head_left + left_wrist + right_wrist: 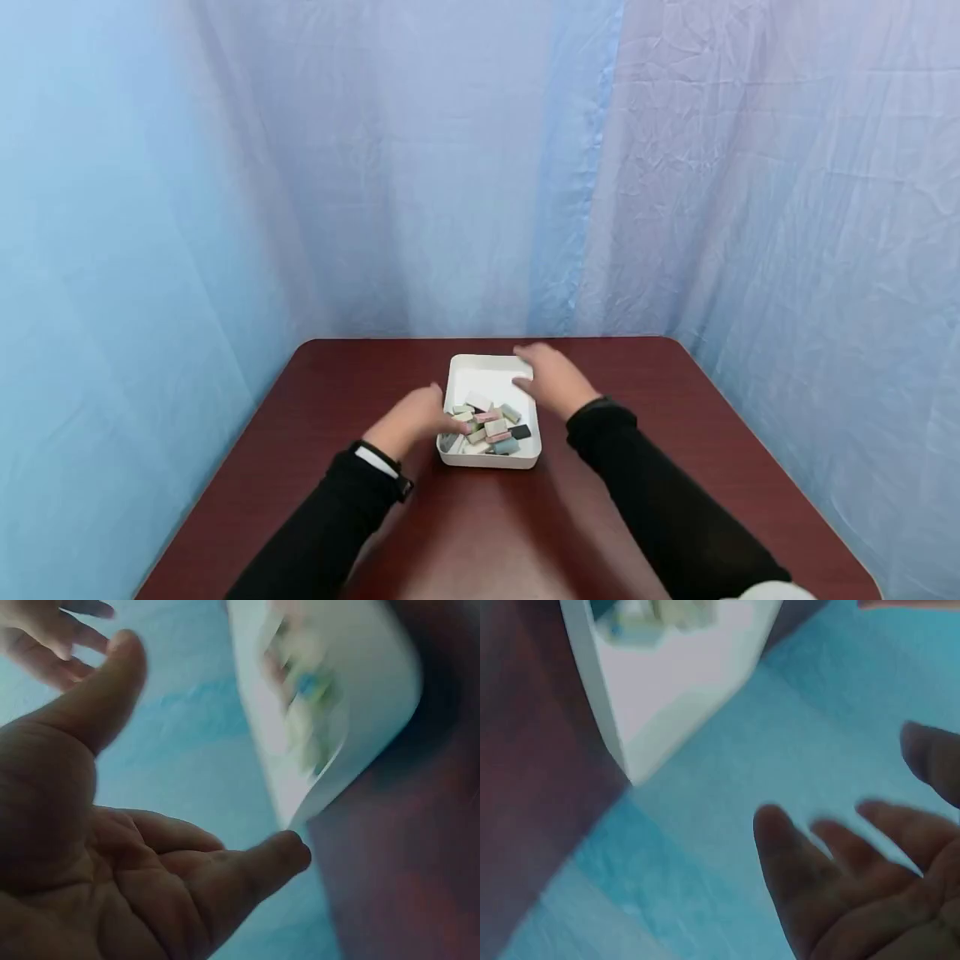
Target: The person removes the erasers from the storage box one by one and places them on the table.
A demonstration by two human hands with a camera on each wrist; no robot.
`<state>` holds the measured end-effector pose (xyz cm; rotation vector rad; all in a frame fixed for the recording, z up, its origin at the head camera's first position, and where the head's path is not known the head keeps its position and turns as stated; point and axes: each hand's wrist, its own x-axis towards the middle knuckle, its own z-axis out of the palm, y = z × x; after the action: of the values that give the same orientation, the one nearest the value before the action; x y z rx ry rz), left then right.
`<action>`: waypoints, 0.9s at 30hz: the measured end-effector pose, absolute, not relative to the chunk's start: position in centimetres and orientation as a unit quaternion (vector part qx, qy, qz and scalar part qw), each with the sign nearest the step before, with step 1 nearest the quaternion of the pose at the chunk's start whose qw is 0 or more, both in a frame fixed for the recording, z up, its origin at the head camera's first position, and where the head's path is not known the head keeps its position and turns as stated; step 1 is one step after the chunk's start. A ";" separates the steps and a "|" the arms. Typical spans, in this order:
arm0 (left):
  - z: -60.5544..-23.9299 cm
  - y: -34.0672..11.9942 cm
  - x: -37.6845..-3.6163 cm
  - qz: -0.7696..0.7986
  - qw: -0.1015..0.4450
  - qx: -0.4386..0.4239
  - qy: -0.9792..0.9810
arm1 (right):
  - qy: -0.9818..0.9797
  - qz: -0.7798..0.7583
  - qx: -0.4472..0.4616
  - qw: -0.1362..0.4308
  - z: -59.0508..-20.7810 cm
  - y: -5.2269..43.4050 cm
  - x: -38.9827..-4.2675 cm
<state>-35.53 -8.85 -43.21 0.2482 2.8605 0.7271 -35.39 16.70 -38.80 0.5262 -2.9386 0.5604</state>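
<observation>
A white tray [488,377] sits at the centre of the head view, on a dark red-brown table [660,417] that fills the lower half of the frame. Small pastel blocks [489,427] in green, pink, blue and black lie heaped in the tray's near half; its far half is bare.

The left hand [412,421] is just left of the tray, at its near-left rim; its fingers are relaxed and spread, and the left wrist view shows an open palm holding nothing. The right hand [553,379] hovers over the tray's far-right corner, fingers spread and loose, also holding nothing. Whether either hand touches the rim cannot be told.

Both arms wear black sleeves [660,500]. Pale blue curtains [450,167] hang behind the table and fill the upper frame.
</observation>
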 end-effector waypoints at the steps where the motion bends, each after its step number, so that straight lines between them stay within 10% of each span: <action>1: -43.9 -8.3 -35.1 0.243 0.093 0.084 0.962 | -0.967 0.179 0.174 0.043 -39.8 16.5 -34.9; 27: -46.5 -5.1 -34.3 0.161 0.122 0.113 0.973 | -0.951 0.252 0.161 -0.074 -48.3 15.1 -33.3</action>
<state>-34.29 -5.07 -46.49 0.3296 2.8401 0.4711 -33.31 15.12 -48.33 0.5300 -3.1387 0.8316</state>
